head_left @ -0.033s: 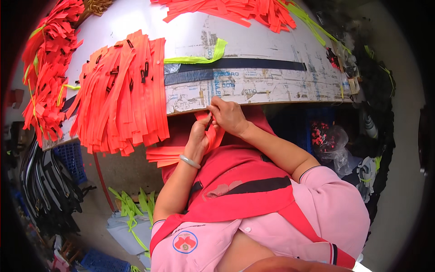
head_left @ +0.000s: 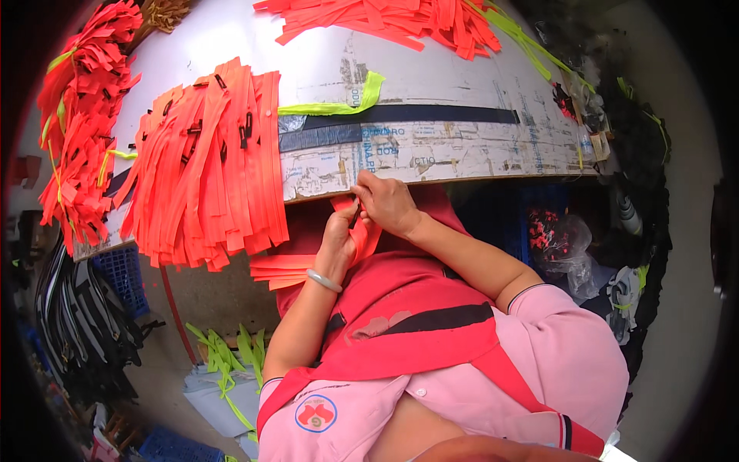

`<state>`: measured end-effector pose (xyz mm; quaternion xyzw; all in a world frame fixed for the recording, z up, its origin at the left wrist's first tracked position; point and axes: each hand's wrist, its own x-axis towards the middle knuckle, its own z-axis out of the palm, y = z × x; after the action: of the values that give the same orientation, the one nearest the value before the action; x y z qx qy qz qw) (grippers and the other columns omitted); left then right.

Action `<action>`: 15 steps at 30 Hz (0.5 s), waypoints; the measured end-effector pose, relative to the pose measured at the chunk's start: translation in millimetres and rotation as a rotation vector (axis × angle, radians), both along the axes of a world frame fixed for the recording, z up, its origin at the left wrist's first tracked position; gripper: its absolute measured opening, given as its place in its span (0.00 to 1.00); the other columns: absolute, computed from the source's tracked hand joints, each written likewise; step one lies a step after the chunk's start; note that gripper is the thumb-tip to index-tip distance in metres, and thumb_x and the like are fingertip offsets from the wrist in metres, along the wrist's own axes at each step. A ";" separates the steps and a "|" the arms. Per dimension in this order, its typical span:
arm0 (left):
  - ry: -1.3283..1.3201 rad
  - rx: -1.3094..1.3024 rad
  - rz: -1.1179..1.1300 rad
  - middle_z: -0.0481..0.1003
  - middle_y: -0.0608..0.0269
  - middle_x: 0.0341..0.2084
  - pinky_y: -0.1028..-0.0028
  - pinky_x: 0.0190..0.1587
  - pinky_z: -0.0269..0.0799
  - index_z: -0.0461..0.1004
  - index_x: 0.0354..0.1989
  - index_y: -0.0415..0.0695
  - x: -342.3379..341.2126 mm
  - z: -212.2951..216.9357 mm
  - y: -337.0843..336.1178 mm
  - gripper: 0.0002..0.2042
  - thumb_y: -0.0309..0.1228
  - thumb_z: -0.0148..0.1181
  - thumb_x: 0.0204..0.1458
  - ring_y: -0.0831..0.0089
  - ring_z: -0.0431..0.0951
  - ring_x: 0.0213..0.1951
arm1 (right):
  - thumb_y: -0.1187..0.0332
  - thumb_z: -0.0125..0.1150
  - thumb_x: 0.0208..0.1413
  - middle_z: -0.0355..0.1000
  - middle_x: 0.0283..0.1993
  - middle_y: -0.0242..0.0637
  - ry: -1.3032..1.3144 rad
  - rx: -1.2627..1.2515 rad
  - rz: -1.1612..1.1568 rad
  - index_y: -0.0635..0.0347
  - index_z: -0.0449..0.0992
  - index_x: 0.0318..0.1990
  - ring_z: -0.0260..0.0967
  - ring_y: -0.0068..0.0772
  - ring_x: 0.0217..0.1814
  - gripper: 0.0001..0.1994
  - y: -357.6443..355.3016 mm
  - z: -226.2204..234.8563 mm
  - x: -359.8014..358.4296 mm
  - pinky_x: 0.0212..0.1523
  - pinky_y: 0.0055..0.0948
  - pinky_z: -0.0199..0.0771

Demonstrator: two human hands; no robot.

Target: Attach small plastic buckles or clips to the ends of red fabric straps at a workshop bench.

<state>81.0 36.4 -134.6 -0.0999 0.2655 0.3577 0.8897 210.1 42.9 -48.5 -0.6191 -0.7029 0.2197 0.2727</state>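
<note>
Close to the table's front edge, my two hands meet over my lap. My left hand point(head_left: 339, 237), with a pale bangle at its wrist, is closed on an orange-red zipper strip point(head_left: 368, 237). Fingers of my right hand point(head_left: 391, 206) pinch at the strip's upper end; a small dark piece shows between the hands, partly hidden. More orange-red strips point(head_left: 279, 268) stick out to the left of my left wrist, over my lap. A broad row of orange-red zipper strips point(head_left: 208, 169) with black sliders lies on the table to the left, its ends hanging over the edge.
The worn white tabletop point(head_left: 454, 146) carries a dark tape band and a yellow-green strip point(head_left: 339, 106). Tied orange-red bundles point(head_left: 85, 115) lie at the far left, another pile point(head_left: 392, 19) at the back. Black strips point(head_left: 81, 316) hang lower left. A clear plastic bag point(head_left: 570, 246) sits right.
The view has shifted very slightly. My hands stay together on the same strip, with barely any finger movement.
</note>
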 end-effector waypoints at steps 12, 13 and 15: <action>-0.122 0.016 0.023 0.72 0.62 0.30 0.80 0.27 0.68 0.70 0.43 0.38 -9.1 2.9 6.0 0.09 0.30 0.47 0.61 0.76 0.69 0.26 | 0.65 0.56 0.57 0.71 0.20 0.46 0.104 -0.065 0.044 0.61 0.67 0.32 0.72 0.51 0.24 0.09 12.0 -7.4 -2.7 0.24 0.42 0.72; -0.174 0.054 0.013 0.72 0.61 0.30 0.80 0.27 0.68 0.69 0.42 0.37 -12.8 1.2 5.3 0.09 0.30 0.46 0.61 0.76 0.69 0.26 | 0.66 0.56 0.57 0.71 0.20 0.45 0.202 -0.072 0.063 0.62 0.69 0.32 0.74 0.45 0.24 0.09 10.0 0.3 -0.5 0.25 0.37 0.72; -0.133 0.012 -0.029 0.72 0.59 0.29 0.78 0.26 0.69 0.69 0.40 0.37 -8.0 17.3 4.9 0.09 0.30 0.47 0.61 0.75 0.70 0.25 | 0.69 0.56 0.57 0.72 0.25 0.38 0.378 -0.227 0.028 0.66 0.70 0.33 0.71 0.24 0.27 0.07 4.2 2.8 10.9 0.29 0.26 0.71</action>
<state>73.0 41.3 -117.3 -0.1143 0.2048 0.3390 0.9111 221.0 47.1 -45.7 -0.5838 -0.6184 0.4137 0.3250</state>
